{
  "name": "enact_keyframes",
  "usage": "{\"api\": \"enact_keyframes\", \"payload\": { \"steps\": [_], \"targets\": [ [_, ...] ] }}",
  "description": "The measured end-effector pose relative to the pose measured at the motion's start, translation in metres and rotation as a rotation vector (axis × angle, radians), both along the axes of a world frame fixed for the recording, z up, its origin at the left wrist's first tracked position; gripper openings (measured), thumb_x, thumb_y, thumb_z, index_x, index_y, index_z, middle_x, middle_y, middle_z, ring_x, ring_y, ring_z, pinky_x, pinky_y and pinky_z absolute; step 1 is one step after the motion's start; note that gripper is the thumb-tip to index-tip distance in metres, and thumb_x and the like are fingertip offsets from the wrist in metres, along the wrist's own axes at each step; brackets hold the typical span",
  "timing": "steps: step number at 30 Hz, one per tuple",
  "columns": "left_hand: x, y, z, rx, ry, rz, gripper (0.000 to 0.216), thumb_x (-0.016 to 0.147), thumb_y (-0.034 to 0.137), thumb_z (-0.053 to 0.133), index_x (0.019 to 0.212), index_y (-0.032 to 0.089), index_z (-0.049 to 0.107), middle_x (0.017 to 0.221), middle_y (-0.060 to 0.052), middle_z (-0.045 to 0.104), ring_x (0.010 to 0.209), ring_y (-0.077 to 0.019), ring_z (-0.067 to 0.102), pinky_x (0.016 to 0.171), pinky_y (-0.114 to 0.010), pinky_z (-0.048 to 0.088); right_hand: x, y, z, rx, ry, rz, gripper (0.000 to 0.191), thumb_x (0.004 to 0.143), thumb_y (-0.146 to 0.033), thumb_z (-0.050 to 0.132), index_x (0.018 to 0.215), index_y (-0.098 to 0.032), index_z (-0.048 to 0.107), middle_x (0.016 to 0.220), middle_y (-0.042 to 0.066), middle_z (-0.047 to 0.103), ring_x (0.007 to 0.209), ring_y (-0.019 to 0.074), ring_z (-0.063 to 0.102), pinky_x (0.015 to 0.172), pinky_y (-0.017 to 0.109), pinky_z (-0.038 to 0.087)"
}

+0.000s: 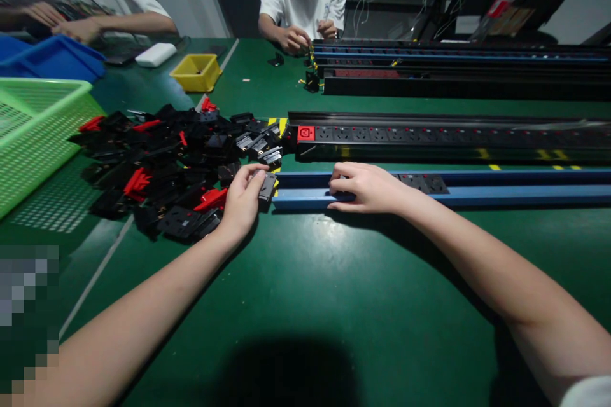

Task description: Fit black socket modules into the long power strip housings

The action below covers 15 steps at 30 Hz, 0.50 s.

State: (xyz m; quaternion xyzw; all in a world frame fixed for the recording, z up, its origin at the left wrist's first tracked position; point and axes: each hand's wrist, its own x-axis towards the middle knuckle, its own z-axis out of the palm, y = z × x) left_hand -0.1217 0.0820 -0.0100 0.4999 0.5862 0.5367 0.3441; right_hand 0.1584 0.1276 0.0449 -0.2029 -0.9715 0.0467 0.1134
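Observation:
A long blue metal channel (515,194) lies across the green table, with black socket modules (429,184) seated in it right of my right hand. My right hand (365,187) is at the channel, its fingers curled over the near wall and inside; what they grip, if anything, is mostly hidden. At the channel's left end, my left hand (245,194) pinches a black socket module (268,186) between thumb and fingers. Just left of that hand spreads a loose pile of black modules (176,219), with some red pieces (137,184) among them.
Behind the channel lies a long black power strip (405,135) with a red socket at its left end. Further back are more strips (410,84) and a co-worker's hands (296,38). A green basket (42,140), a blue bin (57,60) and a yellow box (196,73) stand left.

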Motion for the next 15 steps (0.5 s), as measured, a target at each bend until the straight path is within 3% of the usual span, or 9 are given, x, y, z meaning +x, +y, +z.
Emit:
{"api": "enact_keyframes", "payload": {
  "steps": [6, 15],
  "targets": [
    [0.0015, -0.0052, -0.0018, 0.023, 0.151, 0.014, 0.03, 0.094, 0.043, 0.048, 0.11, 0.02, 0.059, 0.093, -0.003, 0.062, 0.083, -0.0179, 0.059, 0.072, -0.029, 0.047, 0.0, 0.0, 0.0005, 0.027, -0.011, 0.008, 0.034, 0.095, -0.051, 0.052, 0.094, -0.019, 0.066, 0.099, 0.009, 0.059, 0.084, 0.0201, 0.057, 0.07, 0.03, 0.042],
    [0.0055, -0.0073, -0.0084, 0.0, 0.163, 0.102, 0.032, 0.096, 0.047, 0.045, 0.111, 0.021, 0.057, 0.106, -0.006, 0.062, 0.102, -0.0211, 0.06, 0.088, -0.034, 0.046, -0.0006, 0.0001, 0.0011, 0.028, -0.008, 0.011, 0.033, 0.095, -0.049, 0.053, 0.094, -0.019, 0.067, 0.097, 0.009, 0.059, 0.082, 0.0195, 0.056, 0.069, 0.03, 0.041]
  ]
}}
